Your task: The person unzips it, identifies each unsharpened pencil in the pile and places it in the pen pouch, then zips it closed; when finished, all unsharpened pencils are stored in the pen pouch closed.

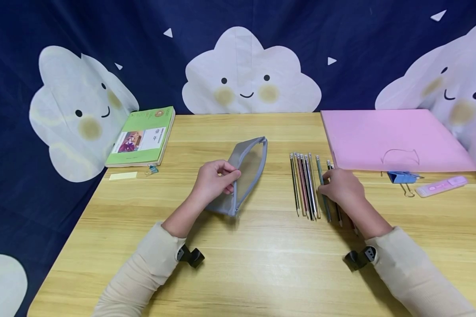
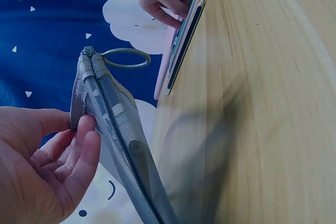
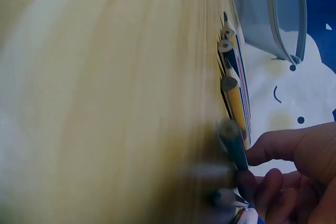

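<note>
A grey mesh zipper pouch stands on the table with its mouth spread apart. My left hand pinches its near edge between thumb and fingers; the left wrist view shows the zipper edge of the pouch beside those fingers. To the right lies a row of several pencils, side by side, points toward me. My right hand is over the row's right end. In the right wrist view, its thumb and finger pinch a blue-green pencil. More pencils lie partly hidden beneath that hand.
A pink folder lies at the back right, with a blue binder clip and a pink-and-white highlighter before it. At the back left are a green book, a yellow paper strip and a small blue clip.
</note>
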{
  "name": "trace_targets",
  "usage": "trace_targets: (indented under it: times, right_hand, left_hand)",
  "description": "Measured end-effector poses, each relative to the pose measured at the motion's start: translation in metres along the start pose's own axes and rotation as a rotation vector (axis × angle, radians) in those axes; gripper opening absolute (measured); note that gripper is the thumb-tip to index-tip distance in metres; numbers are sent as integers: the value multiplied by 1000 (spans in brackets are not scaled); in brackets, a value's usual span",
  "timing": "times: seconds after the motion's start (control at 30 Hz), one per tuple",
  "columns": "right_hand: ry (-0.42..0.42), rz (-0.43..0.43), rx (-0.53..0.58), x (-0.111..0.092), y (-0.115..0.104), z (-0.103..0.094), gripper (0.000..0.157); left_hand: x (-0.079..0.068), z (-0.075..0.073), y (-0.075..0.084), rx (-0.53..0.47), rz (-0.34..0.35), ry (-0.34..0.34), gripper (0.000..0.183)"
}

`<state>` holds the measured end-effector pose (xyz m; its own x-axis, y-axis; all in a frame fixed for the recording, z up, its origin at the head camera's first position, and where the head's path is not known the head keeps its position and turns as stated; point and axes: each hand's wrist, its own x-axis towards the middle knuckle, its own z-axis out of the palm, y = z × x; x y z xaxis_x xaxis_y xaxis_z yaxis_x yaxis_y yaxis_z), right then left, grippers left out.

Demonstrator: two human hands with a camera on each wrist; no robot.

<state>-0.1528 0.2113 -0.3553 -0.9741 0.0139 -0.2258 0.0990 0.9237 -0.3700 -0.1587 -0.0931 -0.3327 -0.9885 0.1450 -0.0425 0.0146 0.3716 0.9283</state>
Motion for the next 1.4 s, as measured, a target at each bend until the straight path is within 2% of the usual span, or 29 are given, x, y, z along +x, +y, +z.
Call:
trace_targets:
  times: [0.1, 0.2, 0.33, 0.4, 0.5, 0.57, 0.63, 0.67, 0.77, 0.83, 1.03, 1.17, 1.27, 1.33, 1.4]
  right_hand:
    - [3, 7, 48, 0, 1, -4, 41]
    - [76, 5, 194, -2, -2, -11, 39]
    - [257, 12, 552, -4, -18, -16, 32]
    - [328, -10, 827, 0, -25, -10, 33]
    - [436, -130, 1157, 16, -33, 17, 37]
    - [440, -199, 1301, 22, -41, 36, 39]
    - [417, -219, 1333, 19, -57, 48, 39]
    - [382, -193, 1345, 12, -68, 49, 38]
    - [210, -86, 1352, -12, -100, 43, 36]
    - [111, -49, 1335, -20, -113, 43, 35]
    - [-113, 21, 1233, -14, -126, 53, 38]
    - [-264, 2, 1190, -11, -127, 54, 44]
    - [-355, -69, 1167, -12, -125, 51, 46]
    - [-364, -124, 1163, -13, -121, 48, 45]
    - [-325, -167, 1163, -14, -116, 43, 42]
  left_hand:
    - [0, 0, 0, 1, 3, 1, 12]
    - [0, 0, -1, 2, 2, 2, 12]
    - [0, 0, -2, -4, 1, 2, 12]
    - [1, 0, -2, -9, 0, 3, 12]
    - [1, 1, -2, -14, -5, 3, 12]
    - [1, 1, -2, -16, -11, 2, 12]
    - [0, 2, -2, -14, -14, 0, 12]
    - [0, 2, -2, -13, -15, -1, 12]
    - [-1, 3, -1, -15, -16, -5, 12]
    - [-2, 4, -1, -21, -15, -7, 12]
    - [-3, 7, -1, -46, 4, -14, 12]
    - [-3, 10, -1, -66, 14, -35, 12]
    - [-3, 10, -2, -77, 26, -37, 12]
    - [-2, 10, -2, -83, 27, -34, 13]
    - [-2, 10, -3, -91, 20, -28, 13]
